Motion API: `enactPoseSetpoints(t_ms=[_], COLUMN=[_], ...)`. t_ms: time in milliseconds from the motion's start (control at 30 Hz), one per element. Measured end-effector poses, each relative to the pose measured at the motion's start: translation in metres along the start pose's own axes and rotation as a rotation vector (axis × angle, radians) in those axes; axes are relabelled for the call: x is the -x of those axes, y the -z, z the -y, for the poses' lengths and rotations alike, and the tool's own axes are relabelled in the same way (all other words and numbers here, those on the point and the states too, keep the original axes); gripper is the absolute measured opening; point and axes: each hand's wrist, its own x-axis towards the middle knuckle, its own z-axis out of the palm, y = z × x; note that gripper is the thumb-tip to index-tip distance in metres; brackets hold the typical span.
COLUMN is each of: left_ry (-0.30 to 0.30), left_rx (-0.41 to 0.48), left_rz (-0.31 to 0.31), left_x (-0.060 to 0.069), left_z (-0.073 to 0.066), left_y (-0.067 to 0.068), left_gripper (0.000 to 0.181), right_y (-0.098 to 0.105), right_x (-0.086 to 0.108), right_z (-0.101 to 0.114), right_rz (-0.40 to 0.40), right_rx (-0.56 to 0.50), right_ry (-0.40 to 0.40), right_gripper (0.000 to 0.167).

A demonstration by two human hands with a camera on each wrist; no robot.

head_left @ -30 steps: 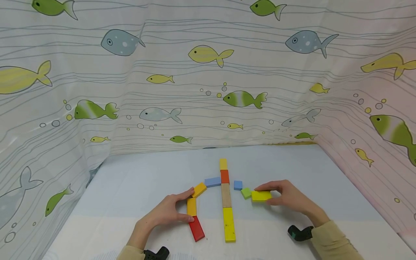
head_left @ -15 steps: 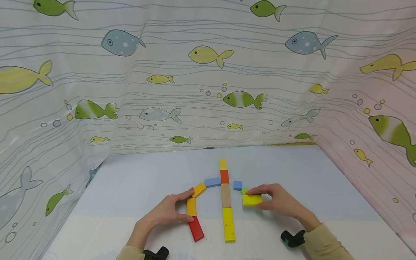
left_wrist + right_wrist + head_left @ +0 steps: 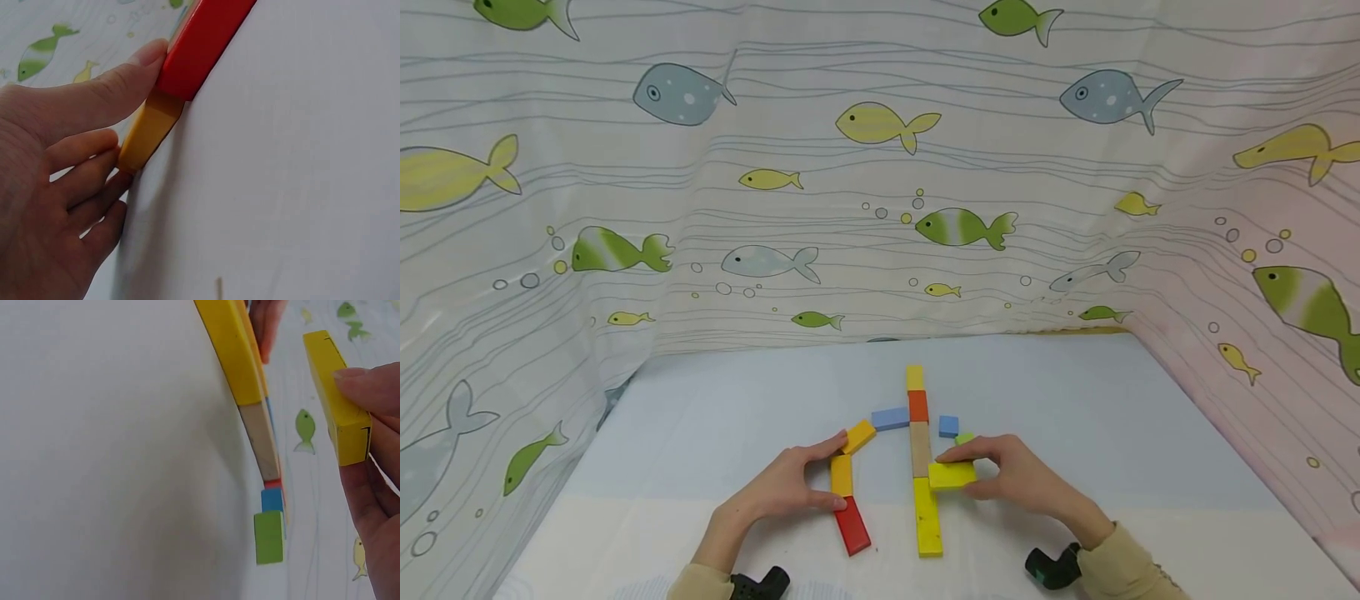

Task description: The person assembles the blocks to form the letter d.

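Note:
My left hand (image 3: 782,483) touches blocks of the curved left row. Its thumb lies against the end of the red block (image 3: 853,527), while its fingertips touch the far end of the upright orange block (image 3: 842,475). My right hand (image 3: 1022,475) pinches a bright yellow block (image 3: 952,477) between thumb and fingers. In the right wrist view that yellow block (image 3: 337,400) hangs clear of the surface. It overlaps the centre column in the head view, covering part of the tan block (image 3: 920,448) and long yellow block (image 3: 928,525). Beyond the hand, the green block (image 3: 965,438) is partly hidden.
Topping the column are an orange-red block (image 3: 918,406) and a small yellow block (image 3: 914,377). A blue block (image 3: 891,418) and a slanted orange block (image 3: 860,437) continue the left row. Right of the column lies a blue cube (image 3: 948,426). A fish-print curtain (image 3: 850,217) surrounds the table.
My right hand has carried the yellow block leftward and nearer, from beside the green block to over the centre column. The left hand and the other blocks stay put.

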Motion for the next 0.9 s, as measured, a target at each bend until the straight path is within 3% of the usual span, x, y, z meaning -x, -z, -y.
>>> enactPoseSetpoints(t_ms=[167,433,900], left_ry=[0.004,0.024,0.02], left_rx=[0.008,0.0,0.006], left_rz=[0.005,-0.001,0.012], left_x=[-0.001,0.0,0.0], left_z=[-0.001,-0.003,0.0], left_y=[0.0,0.0,0.0], left_gripper=[0.089,0.089,0.089], right_y=[-0.015,-0.038,-0.058], right_x=[-0.005,-0.011,-0.016], right_z=[0.008,0.019,0.026], right_rz=[0.026,0.085,0.089], right_rx=[-0.013,-0.022,-0.054], right_ry=[0.0,0.07,0.049], right_gripper=[0.041,0.038,0.038])
